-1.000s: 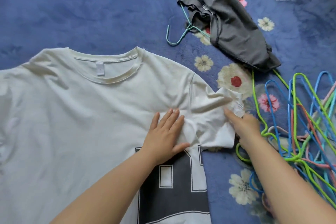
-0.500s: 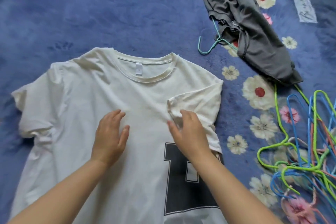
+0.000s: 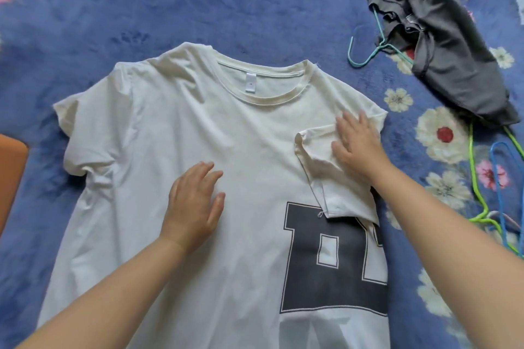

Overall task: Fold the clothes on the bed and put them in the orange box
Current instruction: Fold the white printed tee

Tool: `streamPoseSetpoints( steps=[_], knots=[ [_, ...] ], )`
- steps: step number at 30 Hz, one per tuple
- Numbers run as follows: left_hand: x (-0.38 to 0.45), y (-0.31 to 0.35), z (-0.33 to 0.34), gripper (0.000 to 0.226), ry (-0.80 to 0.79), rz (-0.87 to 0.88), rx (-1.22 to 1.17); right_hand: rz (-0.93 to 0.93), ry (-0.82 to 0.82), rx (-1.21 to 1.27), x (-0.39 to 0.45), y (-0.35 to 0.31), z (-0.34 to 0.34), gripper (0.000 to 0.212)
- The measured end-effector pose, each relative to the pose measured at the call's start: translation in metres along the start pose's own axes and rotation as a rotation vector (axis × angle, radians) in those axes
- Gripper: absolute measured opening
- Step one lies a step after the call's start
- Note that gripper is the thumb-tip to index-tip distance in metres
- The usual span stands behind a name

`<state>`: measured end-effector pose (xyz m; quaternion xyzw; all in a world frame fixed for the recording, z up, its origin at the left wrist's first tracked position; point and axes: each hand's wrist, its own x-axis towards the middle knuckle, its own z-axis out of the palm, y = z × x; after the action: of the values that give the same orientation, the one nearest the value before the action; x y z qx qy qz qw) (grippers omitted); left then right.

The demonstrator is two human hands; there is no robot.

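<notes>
A white T-shirt (image 3: pixel 175 133) with a dark block print lies spread flat on the blue bed, collar away from me. Its right sleeve (image 3: pixel 320 150) is folded inward over the chest. My right hand (image 3: pixel 357 142) presses flat on that folded sleeve with fingers spread. My left hand (image 3: pixel 195 201) rests flat on the middle of the shirt, fingers straight. A corner of the orange box (image 3: pixel 11 176) shows at the left edge. A dark grey garment (image 3: pixel 442 37) lies crumpled at the upper right.
A teal hanger (image 3: pixel 368 51) pokes out from under the grey garment. Several coloured hangers (image 3: pixel 499 187) lie tangled at the right edge. The blue floral bedcover (image 3: pixel 198 0) stretches beyond the shirt's collar.
The right sleeve got folded in over the chest. My right hand slid out along it toward the shoulder, while my left hand moved to the shirt's middle. The view shifted left, showing the orange box.
</notes>
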<state>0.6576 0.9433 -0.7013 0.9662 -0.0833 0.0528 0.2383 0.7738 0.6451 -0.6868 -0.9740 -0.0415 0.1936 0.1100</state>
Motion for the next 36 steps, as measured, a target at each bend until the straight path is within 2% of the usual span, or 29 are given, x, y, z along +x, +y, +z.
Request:
streamPoseSetpoints(
  steps=[2,4,7,9,11,13,15,19,22,24,28,32,34,36],
  knots=[
    [0.002,0.008,0.006,0.030,0.019,0.066,-0.010,-0.029,0.140,-0.136,0.009,0.011,-0.002,0.048],
    [0.005,0.020,0.014,0.025,0.002,0.138,-0.061,-0.070,0.243,-0.161,0.012,0.015,-0.011,0.046],
    [0.009,0.047,0.029,0.015,-0.119,0.216,-0.197,-0.028,0.232,-0.218,0.019,0.029,-0.027,0.030],
    [0.015,0.075,0.037,0.029,-0.259,0.210,-0.224,-0.010,0.205,-0.248,0.024,0.044,-0.033,0.030],
    [0.025,0.108,0.042,0.051,-0.447,0.045,-0.250,-0.021,0.174,-0.222,0.026,0.050,-0.033,0.032],
    [0.037,0.132,0.053,0.047,-0.545,-0.194,-0.309,-0.048,0.171,-0.142,0.030,0.056,-0.031,0.026],
    [0.047,0.150,0.062,0.038,-0.526,-0.352,-0.379,-0.072,0.145,-0.046,0.030,0.057,-0.029,0.023],
    [0.056,0.167,0.074,0.020,-0.536,-0.541,-0.470,-0.163,0.148,0.066,0.027,0.060,-0.033,0.031],
    [0.055,0.164,0.073,0.034,-0.574,-0.509,-0.395,-0.206,0.136,-0.013,0.031,0.066,-0.033,0.030],
    [0.055,0.156,0.069,0.035,-0.591,-0.464,-0.377,-0.240,0.182,-0.092,0.035,0.065,-0.034,0.040],
    [0.049,0.140,0.060,0.035,-0.681,-0.331,-0.225,-0.317,0.229,-0.197,0.040,0.058,-0.030,0.031],
    [0.051,0.142,0.065,0.031,-0.719,-0.279,-0.077,-0.363,0.275,-0.323,0.048,0.063,-0.019,0.038],
    [0.052,0.147,0.065,0.023,-0.657,-0.324,-0.107,-0.265,0.332,-0.273,0.044,0.062,-0.019,0.051],
    [0.050,0.152,0.063,0.022,-0.583,-0.398,-0.196,-0.055,0.462,-0.069,0.033,0.062,-0.018,0.060]
  ],
)
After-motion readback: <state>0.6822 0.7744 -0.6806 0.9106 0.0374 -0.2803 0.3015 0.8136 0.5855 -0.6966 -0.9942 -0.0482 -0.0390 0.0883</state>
